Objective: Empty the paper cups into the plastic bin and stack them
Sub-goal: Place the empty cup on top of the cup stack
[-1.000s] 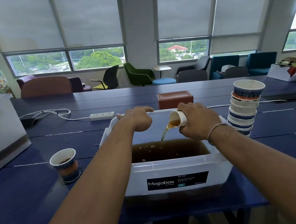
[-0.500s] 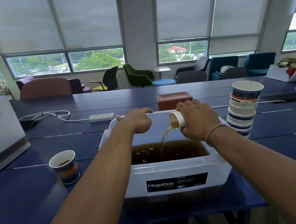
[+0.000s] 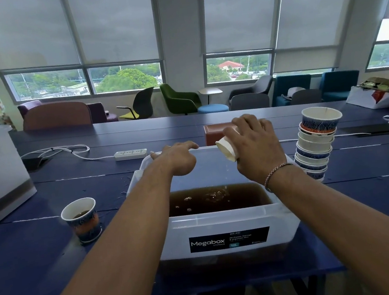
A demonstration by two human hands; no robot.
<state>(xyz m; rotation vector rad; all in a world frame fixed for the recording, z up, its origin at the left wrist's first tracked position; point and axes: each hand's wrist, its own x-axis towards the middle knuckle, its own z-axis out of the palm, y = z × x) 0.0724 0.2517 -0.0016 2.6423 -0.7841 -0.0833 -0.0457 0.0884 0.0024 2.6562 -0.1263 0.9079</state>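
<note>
Currently | right hand (image 3: 257,151): fingers clamped round tipped white paper cup (image 3: 224,148) over translucent plastic bin (image 3: 220,224), draining | left hand (image 3: 178,160): fingers loosely bent on its far rim, steadying | patterned cup stack (image 3: 315,143) waits right.

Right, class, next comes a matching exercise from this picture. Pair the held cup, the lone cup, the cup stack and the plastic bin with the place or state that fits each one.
Things
1. held cup, in the right hand
2. lone cup
3. cup stack
4. plastic bin

Places and states
A. bears a Megabox label, with a pool of brown liquid inside
B. stands on the table to the right of the bin
C. tipped sideways above the bin
D. upright to the left of the bin, with liquid inside

Pairs: 1-C, 2-D, 3-B, 4-A
</note>
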